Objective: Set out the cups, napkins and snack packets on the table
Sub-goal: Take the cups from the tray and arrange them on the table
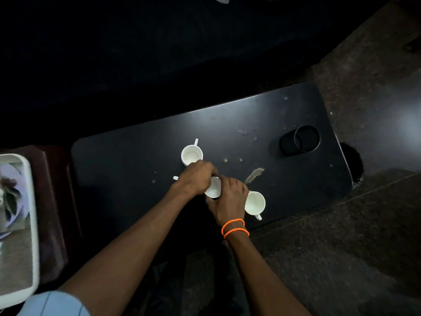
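Here the middle cup [213,188] is enclosed by both hands on the dark table [127,160]: left hand [197,179] curled over its rim, right hand [230,200] wrapped round its near side. Beyond it stands a second cup [191,154]; just right of it, a third [255,202]. Glazed ceramic is judged stiff, slick, chippable; the handle is best taken.

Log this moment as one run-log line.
stage: placing cups | left hand, right hand: both gripping middle cup | two other cups on table | napkins, packets: not visible
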